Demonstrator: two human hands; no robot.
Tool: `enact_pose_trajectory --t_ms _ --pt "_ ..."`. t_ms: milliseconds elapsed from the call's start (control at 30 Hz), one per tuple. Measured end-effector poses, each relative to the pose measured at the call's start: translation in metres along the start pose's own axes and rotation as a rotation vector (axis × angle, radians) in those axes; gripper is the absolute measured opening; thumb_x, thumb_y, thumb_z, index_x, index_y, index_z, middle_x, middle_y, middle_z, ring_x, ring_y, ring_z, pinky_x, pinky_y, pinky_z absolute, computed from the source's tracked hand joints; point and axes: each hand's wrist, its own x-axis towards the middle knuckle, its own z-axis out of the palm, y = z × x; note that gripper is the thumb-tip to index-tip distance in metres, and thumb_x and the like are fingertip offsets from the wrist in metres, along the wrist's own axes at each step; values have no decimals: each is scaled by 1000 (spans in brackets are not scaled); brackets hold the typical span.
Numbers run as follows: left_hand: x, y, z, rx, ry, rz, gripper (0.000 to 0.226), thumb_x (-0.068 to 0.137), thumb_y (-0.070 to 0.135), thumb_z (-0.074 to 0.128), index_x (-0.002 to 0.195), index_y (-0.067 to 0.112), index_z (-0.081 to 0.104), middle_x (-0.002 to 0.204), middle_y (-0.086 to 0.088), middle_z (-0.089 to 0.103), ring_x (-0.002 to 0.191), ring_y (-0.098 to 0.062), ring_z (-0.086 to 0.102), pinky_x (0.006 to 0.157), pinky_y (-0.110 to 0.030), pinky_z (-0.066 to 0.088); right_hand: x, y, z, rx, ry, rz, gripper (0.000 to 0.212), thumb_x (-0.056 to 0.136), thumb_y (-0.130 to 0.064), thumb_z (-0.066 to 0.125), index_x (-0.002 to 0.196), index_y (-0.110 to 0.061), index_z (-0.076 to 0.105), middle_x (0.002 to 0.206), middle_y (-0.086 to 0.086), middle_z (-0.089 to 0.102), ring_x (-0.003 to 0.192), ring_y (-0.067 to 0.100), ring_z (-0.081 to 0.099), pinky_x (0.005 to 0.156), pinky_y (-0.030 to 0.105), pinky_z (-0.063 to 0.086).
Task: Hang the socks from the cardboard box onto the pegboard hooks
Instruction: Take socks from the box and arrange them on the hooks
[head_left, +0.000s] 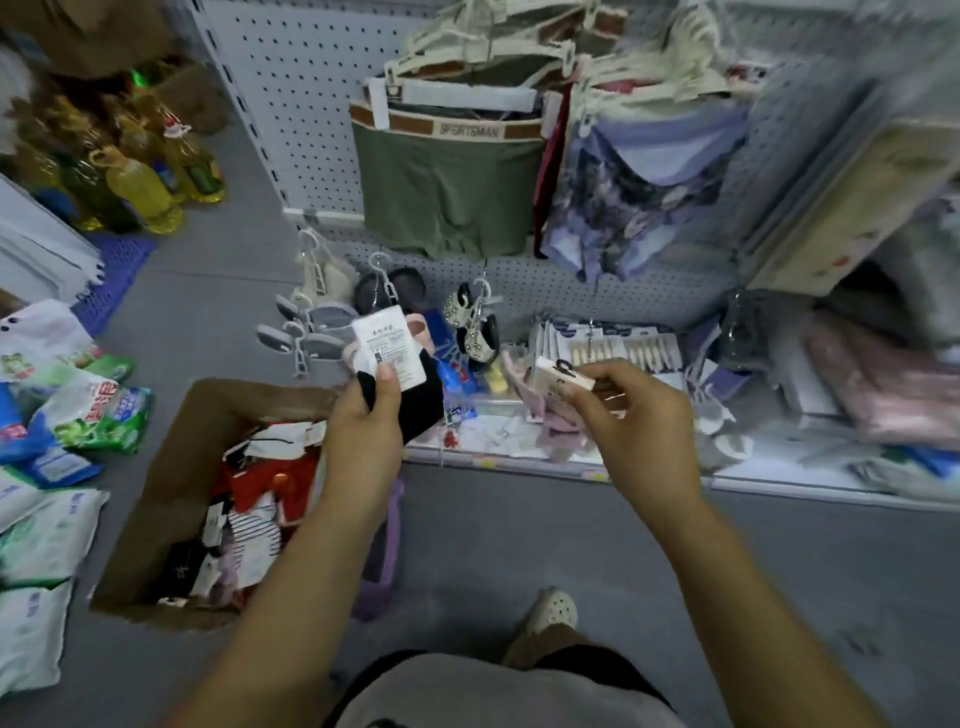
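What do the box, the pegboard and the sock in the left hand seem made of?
Box: brown matte cardboard, flaps bent. Pegboard: probably painted metal, pale with even hole rows. Sock: soft black fabric, likely knit, folded under a white paper label.

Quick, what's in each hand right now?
Left hand: grips black socks with a white label.
Right hand: pinches carded socks.
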Motion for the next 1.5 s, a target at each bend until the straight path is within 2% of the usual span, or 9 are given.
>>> enact_pose_trajectory --t_ms 67,200,400,567,667,833,967,1300,1500 --pt "-18 15 45 4 -65 12 32 105 42 47 128 25 61 114 10 70 105 -7 66 82 -13 50 11 13 -37 -83 43 -73 10 87 -19 77 95 -15 74 80 -4 71 71 6 64 66 21 50" --pt "-44 38 113 -25 -155 73 22 104 45 49 107 33 67 116 13 71 113 -11 65 107 -41 48 18 24 -95 -16 140 -38 10 87 -23 77 92 -15 73 75 -4 69 71 9 63 62 20 50" --pt "-75 63 173 -86 -350 108 19 104 40 51 93 33 66 98 22 72 91 7 67 80 -17 51 16 33 -136 155 342 76 11 86 -29 78 86 -20 70 71 -10 67 74 6 65 67 17 48" --pt "-93 69 210 -160 -572 -11 52 81 75 63 105 30 74 113 -3 77 110 -25 71 103 -53 51 12 22 -153 304 299 104 20 82 -38 80 88 -21 71 81 -7 74 80 9 70 73 21 53" --pt "-100 76 227 -243 -685 -106 61 82 70 65 116 21 71 117 -13 75 113 -33 70 105 -57 49 15 29 -164 369 195 142 14 88 -37 74 93 -24 75 87 -6 76 86 12 72 85 39 58" --pt "-94 86 249 -168 -667 -48 23 101 33 59 112 18 73 108 -4 78 106 -25 73 101 -48 54 28 43 -193 348 209 132 8 90 -25 73 98 -23 75 90 -7 75 88 13 70 86 37 57" --pt "-81 103 267 -128 -680 -41 22 96 38 64 100 20 75 94 -3 80 88 -27 76 68 -43 62 49 47 -213 397 252 154 17 85 -27 78 100 -20 74 89 -7 76 86 11 67 81 28 57" --pt "-14 182 339 -105 -662 169 39 87 60 65 105 27 76 106 6 79 103 -18 74 99 -49 54 162 47 -250 511 302 103 18 90 -28 74 96 -14 65 95 17 73 87 30 69 82 52 56" --pt "39 260 377 -88 -576 333 32 96 55 58 99 27 74 93 8 79 89 -16 77 89 -48 60 248 22 -285 494 385 -19 14 101 -32 56 103 -20 49 99 24 70 79 35 65 70 48 52"
